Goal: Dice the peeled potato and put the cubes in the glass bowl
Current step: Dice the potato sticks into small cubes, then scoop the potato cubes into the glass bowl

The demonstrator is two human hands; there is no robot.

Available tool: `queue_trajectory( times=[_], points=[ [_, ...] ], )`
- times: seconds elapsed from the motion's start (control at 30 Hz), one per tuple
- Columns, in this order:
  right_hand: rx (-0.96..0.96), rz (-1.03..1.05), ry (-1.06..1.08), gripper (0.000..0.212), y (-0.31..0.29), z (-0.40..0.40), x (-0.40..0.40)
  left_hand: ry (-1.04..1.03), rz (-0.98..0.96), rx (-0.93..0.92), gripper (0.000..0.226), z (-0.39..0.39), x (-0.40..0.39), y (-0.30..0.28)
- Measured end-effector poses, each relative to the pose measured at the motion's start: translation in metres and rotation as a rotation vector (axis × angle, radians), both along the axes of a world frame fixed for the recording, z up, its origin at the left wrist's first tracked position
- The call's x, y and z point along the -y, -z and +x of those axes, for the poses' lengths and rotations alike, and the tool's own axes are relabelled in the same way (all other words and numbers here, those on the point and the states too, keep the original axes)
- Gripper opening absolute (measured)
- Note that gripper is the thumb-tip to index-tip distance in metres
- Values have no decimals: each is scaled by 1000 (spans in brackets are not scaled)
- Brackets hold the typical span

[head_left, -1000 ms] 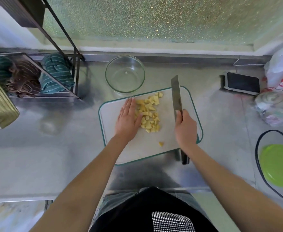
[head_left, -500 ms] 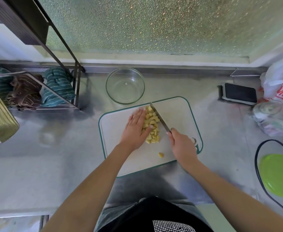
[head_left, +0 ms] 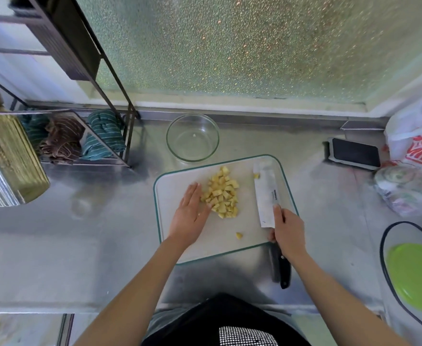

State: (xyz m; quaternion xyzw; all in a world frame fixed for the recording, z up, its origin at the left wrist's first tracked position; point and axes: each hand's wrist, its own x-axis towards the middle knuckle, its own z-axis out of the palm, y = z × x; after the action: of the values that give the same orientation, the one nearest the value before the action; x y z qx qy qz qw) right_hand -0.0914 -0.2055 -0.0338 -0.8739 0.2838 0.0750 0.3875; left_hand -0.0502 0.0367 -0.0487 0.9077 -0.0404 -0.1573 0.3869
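Now, at frame centre, the potato cubes (head_left: 223,194) lie heaped on the cutting board (head_left: 170,186), the left hand (head_left: 189,216) flat and open-fingered against the heap's left side. Right of it, the right hand (head_left: 288,232) has its grip closed round the knife (head_left: 264,193), blade lying flat on the board. Just above the board, the glass bowl (head_left: 192,137) stands on the table (head_left: 55,233).
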Motion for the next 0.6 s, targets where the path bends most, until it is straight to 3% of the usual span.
queue_trajectory(
  times=[0.33, 0.47, 0.6],
  points=[
    [-71, -96, -157, 58, 10, 3, -35, 13, 113, -56, 67, -4, 19, 5],
    [-68, -48, -82, 56, 14, -2, -54, -62, 76, 5, 67, 1, 41, 9],
    [-82, -20, -121, 52, 15, -6, -62, -83, 78, 86, 82, 0, 50, 13]
  ],
)
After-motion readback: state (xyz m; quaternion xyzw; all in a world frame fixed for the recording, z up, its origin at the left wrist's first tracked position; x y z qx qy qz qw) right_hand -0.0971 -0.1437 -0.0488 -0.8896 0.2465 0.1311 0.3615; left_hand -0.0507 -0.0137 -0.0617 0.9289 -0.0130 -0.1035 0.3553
